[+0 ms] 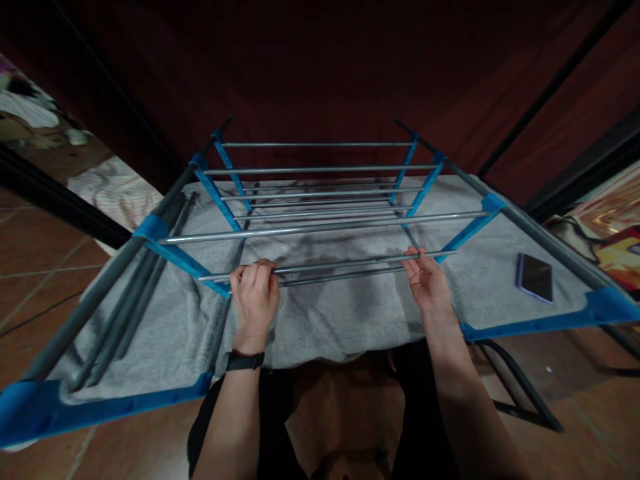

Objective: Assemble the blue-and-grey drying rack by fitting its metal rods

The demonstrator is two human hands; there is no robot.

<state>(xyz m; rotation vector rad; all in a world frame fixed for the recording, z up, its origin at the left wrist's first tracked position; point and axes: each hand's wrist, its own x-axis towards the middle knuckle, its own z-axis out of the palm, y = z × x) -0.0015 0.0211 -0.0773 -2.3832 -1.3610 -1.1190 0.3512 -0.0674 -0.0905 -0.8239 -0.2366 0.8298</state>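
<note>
Grey cloth (345, 327), bearing tubes (150, 290) (and a phone (535, 277)), underlies the rack (325, 227).

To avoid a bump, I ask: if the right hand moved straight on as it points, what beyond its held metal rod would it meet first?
Beyond the metal rod, the right hand would probably meet the next silver crossbar, though their relative height is unclear.

Two hands (256, 290) (429, 279), one wristwatch (245, 361), one phone (535, 277), one blue-and-grey rack (325, 227), one grey blanket (335, 320)
</note>
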